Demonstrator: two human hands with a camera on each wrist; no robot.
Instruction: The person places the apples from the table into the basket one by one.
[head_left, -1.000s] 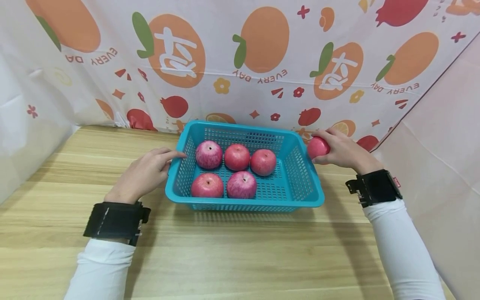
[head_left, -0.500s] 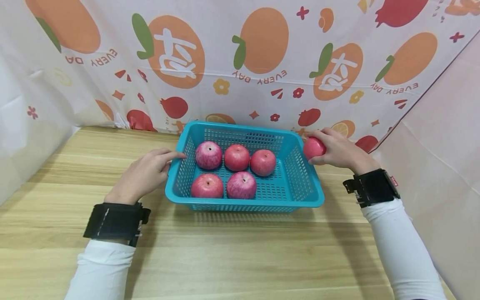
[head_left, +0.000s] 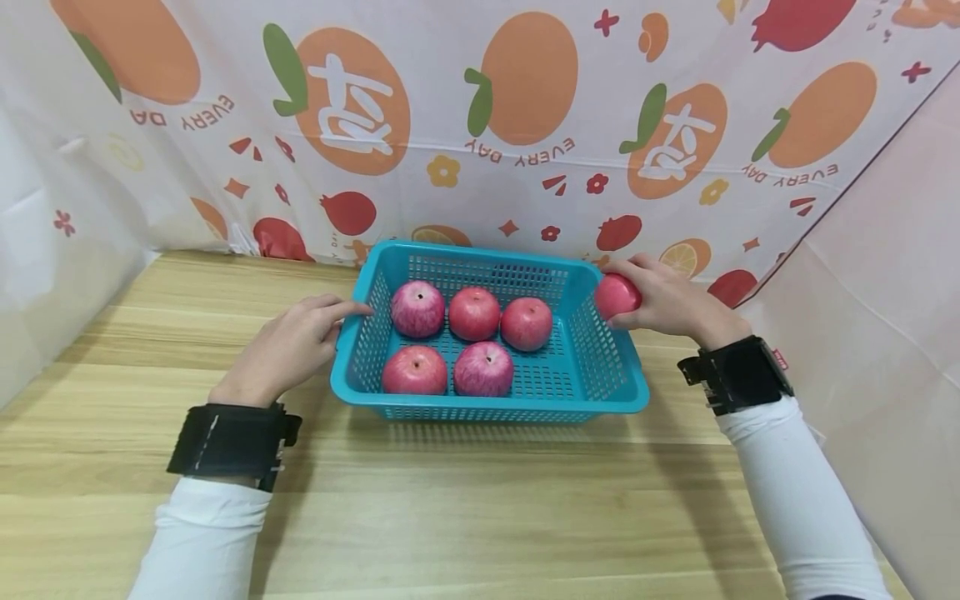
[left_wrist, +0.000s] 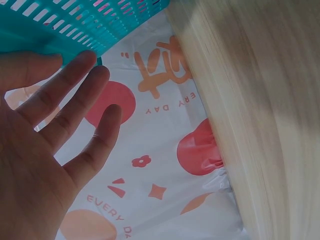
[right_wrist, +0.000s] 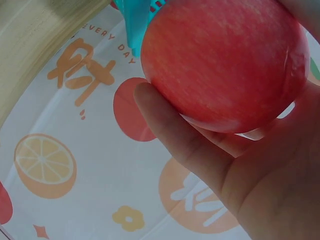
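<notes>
A red apple point(head_left: 617, 296) is in my right hand point(head_left: 663, 300), the fingers and thumb curved around it. It overlaps the right end rim of a blue-green plastic basket point(head_left: 495, 408) in the head view. The right wrist view shows this apple point(right_wrist: 225, 65) large against the palm. My left hand point(head_left: 288, 346) is at the basket's left end, its index fingertip on the rim. In the left wrist view the left hand's fingers point(left_wrist: 70, 112) are spread and fairly straight beside the basket wall point(left_wrist: 100, 30). Several apples lie inside the basket, among them a purplish striped apple point(head_left: 417, 309) and a red apple point(head_left: 527, 324).
The basket stands on a light wooden table point(head_left: 480, 517), close to its back edge. Behind rises a white curtain point(head_left: 450, 200) printed with fruit. A pale sheet point(head_left: 885, 292) hangs along the right side. Both wrists wear black straps.
My right hand has moved left with the apple, from outside the basket's right end to over its rim. The left hand and the basket have stayed in place.
</notes>
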